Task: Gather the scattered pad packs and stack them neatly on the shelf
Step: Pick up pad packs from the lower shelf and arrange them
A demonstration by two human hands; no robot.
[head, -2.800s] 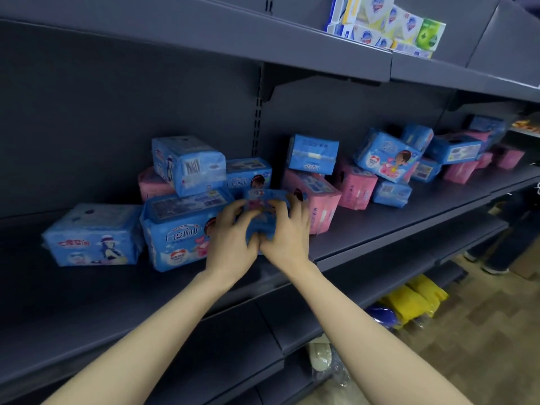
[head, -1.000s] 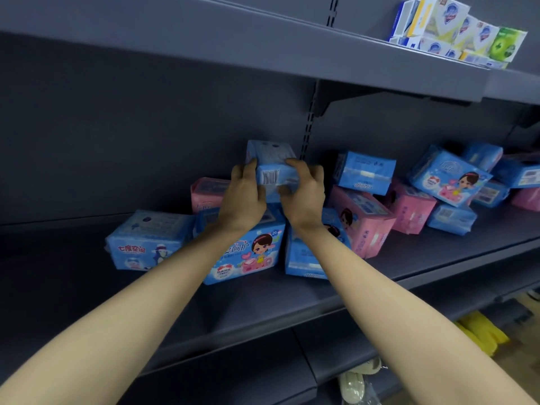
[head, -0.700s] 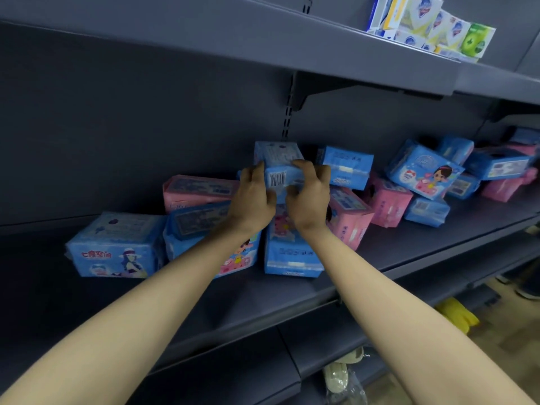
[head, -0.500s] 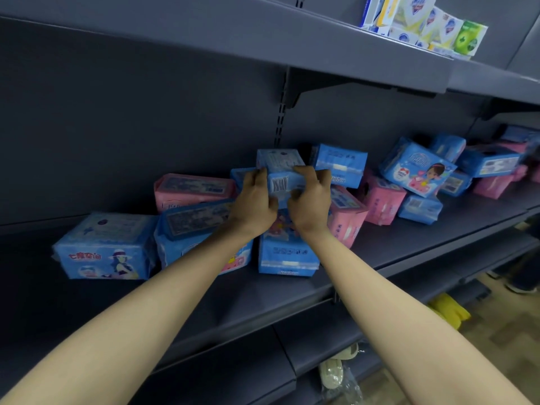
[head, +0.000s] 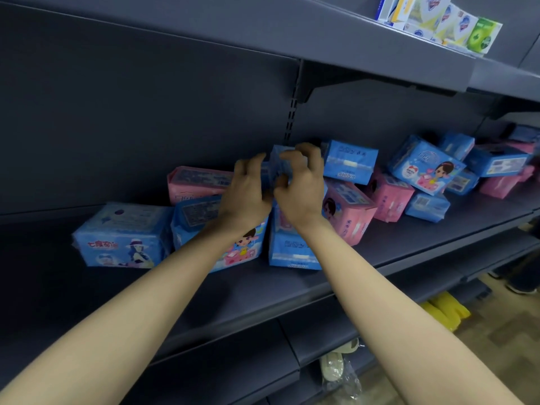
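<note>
1. Small blue pad pack [head: 279, 166]: centre of view, over an upright blue pack [head: 292, 252] on the shelf [head: 394, 258]; contact between them is hidden.
2. Left hand [head: 248, 194] at its 9 o'clock, right hand [head: 302, 191] at 3 o'clock; both curl fingers round it, pinching its sides.
3. Judged light, soft, film-wrapped, slippery; take it by the short ends, not the faces.
4. Pink pack [head: 350, 214] leans at 4 o'clock; scattered packs [head: 426, 168] lie at 3 o'clock.

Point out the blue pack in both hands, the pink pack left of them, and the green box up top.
blue pack [head: 278, 163]: head view, the visible strip of its wrapper.
pink pack [head: 198, 182]: head view, middle of its visible face.
green box [head: 483, 35]: head view, its front face.
</note>
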